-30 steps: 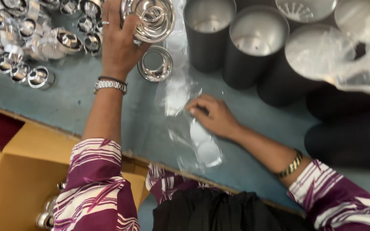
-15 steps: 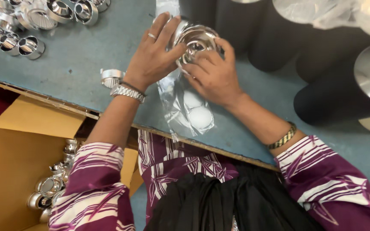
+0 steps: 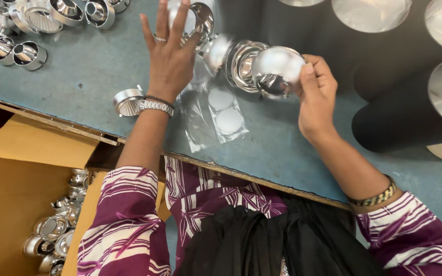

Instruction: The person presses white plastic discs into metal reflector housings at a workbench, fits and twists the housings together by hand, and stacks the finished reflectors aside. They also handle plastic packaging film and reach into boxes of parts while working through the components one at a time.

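My right hand is curled around a shiny chrome cup, fingers and thumb closed on its rim, holding it tilted just above the blue table. Directly left of that hand, touching the cup, sits a chrome ring on its side.

My left hand is spread flat, fingers wide apart, gripping nothing; its fingertips reach over another chrome cup beyond them. Between my two hands, nearer my body, lies a clear plastic bag with two white discs showing through. A small ribbed chrome piece rests just left of my left wrist, beside the watch.
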`<state>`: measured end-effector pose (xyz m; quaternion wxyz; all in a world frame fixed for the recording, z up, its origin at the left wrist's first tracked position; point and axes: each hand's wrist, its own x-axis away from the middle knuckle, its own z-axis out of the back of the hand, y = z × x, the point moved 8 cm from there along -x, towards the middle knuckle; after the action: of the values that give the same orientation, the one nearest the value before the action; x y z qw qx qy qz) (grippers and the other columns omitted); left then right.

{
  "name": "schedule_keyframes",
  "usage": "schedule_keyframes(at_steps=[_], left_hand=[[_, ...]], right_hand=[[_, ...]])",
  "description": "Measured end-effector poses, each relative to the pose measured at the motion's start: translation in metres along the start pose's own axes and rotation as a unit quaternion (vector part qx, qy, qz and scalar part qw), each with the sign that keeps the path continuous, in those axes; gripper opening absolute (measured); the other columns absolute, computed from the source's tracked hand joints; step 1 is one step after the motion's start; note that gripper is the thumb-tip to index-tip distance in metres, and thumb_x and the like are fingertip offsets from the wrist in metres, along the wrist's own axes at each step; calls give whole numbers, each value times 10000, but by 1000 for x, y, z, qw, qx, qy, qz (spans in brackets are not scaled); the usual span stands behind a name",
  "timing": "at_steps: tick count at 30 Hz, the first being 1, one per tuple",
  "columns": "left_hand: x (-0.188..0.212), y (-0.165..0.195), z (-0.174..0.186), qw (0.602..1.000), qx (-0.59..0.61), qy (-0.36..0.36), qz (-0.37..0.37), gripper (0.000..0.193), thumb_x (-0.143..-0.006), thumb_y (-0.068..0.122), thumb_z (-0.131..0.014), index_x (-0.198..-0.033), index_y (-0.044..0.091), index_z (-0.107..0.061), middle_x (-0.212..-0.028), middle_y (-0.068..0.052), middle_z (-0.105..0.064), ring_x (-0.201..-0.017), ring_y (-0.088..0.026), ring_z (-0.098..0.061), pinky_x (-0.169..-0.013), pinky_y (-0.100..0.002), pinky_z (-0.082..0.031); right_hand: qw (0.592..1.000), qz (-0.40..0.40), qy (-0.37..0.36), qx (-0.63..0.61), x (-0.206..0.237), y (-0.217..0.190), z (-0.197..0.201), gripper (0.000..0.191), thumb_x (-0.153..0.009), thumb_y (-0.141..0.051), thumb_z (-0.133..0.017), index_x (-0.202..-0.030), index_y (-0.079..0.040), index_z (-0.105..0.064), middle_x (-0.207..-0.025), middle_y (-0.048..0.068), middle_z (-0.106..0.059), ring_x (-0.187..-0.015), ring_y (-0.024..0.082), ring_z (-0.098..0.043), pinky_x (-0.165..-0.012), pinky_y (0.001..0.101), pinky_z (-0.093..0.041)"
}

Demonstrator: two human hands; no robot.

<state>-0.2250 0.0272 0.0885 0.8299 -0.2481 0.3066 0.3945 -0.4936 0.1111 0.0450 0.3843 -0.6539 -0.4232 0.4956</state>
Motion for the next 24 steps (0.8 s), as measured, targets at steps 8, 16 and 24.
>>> schedule_keyframes(at_steps=[8,16,24], left_hand=[[24,17,27,986,134,-1,101,349,-864,5,-667,-1161,172,-743,-1622,-47,-451,-1601,-361,-202,-1278,-672,32],[61,94,58,939,288,19,189,341,-812,5,-643,-1119,134,-716,-1408,-50,-608,-1489,-350,-415,-1288,-602,-186],[47,137,72,903,390,11,180,340,-799,-25,-642,-1120,74,-697,-1284,-93,-674,-1214,-334,-608,-1073,-446,-487]], right_hand=[[940,-331,-83,13,-4,52,22,292,-1074,-208,-517,-1241,-65,-709,-833,1,-559,-666,78,-514,-543,256,-439],[880,-248,-184,361,-4,34,18,274,-1000,-241,-543,-1077,-55,-728,-817,39,-691,-644,116,-614,-575,289,-536],[827,-36,-188,528,-10,-15,-5,281,-968,-309,-634,-953,-51,-743,-887,148,-689,-867,342,-669,-775,469,-502]])
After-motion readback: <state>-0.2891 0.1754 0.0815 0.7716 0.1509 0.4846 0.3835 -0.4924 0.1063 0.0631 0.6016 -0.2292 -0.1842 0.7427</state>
